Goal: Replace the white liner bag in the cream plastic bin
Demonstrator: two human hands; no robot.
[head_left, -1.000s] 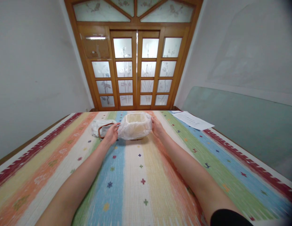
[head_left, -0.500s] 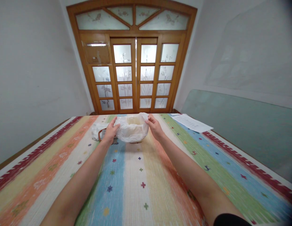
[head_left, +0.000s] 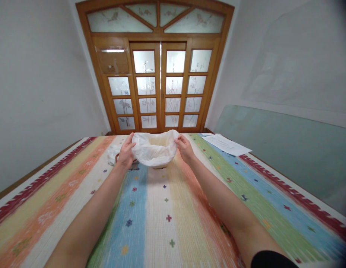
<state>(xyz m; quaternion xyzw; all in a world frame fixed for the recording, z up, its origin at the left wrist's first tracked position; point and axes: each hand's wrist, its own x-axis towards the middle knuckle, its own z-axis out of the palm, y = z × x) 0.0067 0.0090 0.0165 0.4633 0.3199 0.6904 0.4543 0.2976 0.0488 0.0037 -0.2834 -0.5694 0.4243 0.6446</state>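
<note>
White bag (head_left: 154, 158) held by left hand (head_left: 126, 152), right hand (head_left: 185, 149); sheet (head_left: 225, 144) (print illegible).

Left grip (head_left: 126, 153) and right grip (head_left: 185, 149) hold a thin white bag (head_left: 152, 158).

I'm counting one left hand (head_left: 126, 153), one right hand (head_left: 185, 149), one spread plastic bag (head_left: 154, 156), one cream container (head_left: 160, 166), one striped tablecloth (head_left: 158, 216), and, far right, at least one printed sheet (head_left: 226, 144).
</note>
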